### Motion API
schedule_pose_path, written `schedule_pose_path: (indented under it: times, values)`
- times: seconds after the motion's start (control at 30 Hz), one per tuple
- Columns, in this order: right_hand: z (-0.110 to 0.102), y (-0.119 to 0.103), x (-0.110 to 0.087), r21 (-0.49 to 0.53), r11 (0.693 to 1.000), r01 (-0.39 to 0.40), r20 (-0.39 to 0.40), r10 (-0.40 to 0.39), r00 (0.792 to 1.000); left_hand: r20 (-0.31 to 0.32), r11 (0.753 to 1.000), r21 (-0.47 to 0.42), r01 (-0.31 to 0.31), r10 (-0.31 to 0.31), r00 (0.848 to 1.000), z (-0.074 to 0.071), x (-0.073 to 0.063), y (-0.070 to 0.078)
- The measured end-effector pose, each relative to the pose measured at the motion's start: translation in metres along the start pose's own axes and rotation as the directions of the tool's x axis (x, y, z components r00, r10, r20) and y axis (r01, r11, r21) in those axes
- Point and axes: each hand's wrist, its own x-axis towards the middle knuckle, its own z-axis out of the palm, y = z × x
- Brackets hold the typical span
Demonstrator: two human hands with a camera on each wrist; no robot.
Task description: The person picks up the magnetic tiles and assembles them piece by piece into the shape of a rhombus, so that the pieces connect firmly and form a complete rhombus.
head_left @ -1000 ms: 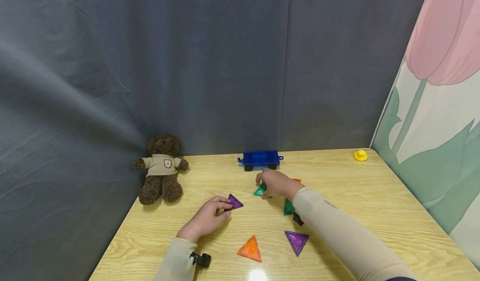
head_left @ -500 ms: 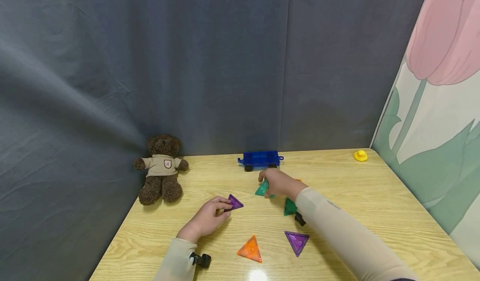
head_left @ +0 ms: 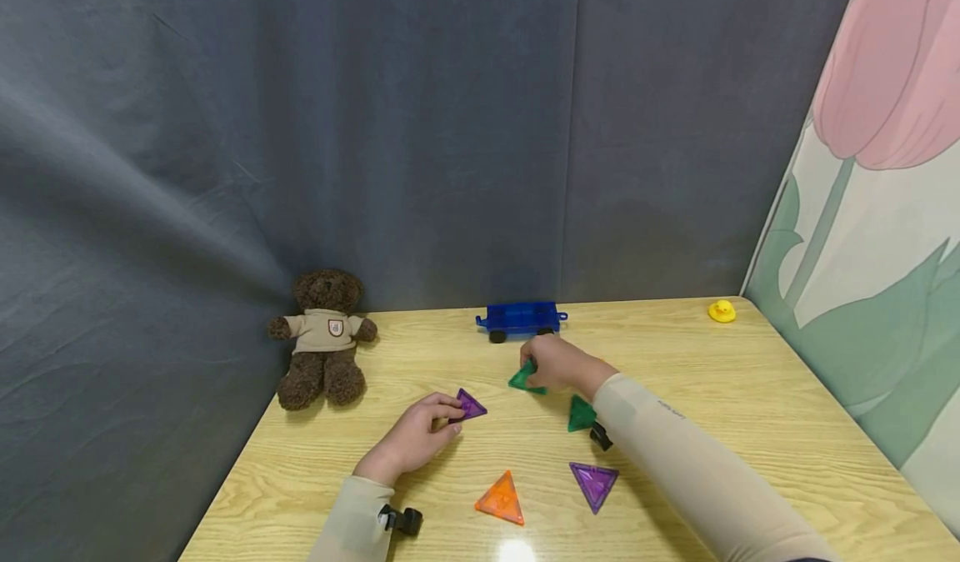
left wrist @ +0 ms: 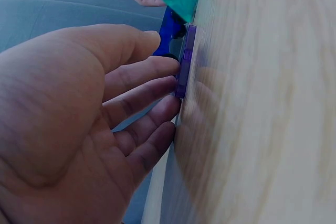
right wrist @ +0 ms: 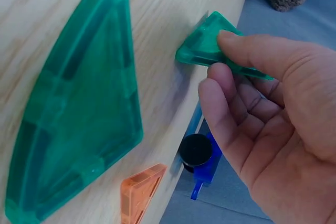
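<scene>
Held green triangle [right wrist: 203, 40]: we see it tilted between the thumb and fingers of the right hand [head_left: 555, 364], projecting past the fingertips; whether a corner touches the table [head_left: 675, 349] we cannot tell.
Right-hand pinch: clamped on that piece; we judge a light, steady hold best, since a hard squeeze could swivel so thin a shape.
Tilt: we would level the piece slowly, turning from the wrist and minding the second green triangle [head_left: 580, 414] just on the near side of that wrist.
Purple triangle [head_left: 471, 408]: flat at the fingertips of the left hand [head_left: 415, 437], whose fingers extend loosely, thumb apart; we suggest only gentle steadying pressure here.
Blue cart [head_left: 522, 318]: just beyond the right hand; we should allow the knuckles room.
</scene>
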Motion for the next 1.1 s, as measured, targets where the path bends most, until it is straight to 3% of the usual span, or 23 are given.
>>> schedule_pose_path:
  times: [0.3,1.1]
  values:
    - [-0.003,-0.008,-0.001,0.046,0.998,0.052,-0.060,-0.049,0.997,0.000,1.000,-0.003,-0.015,0.015,1.000,-0.001,0.000,-0.001]
    - [0.012,-0.041,0.002,0.105,0.993,0.056,-0.172,-0.037,0.984,0.025,0.999,-0.032,-0.015,0.016,1.000,0.004,0.002,0.005]
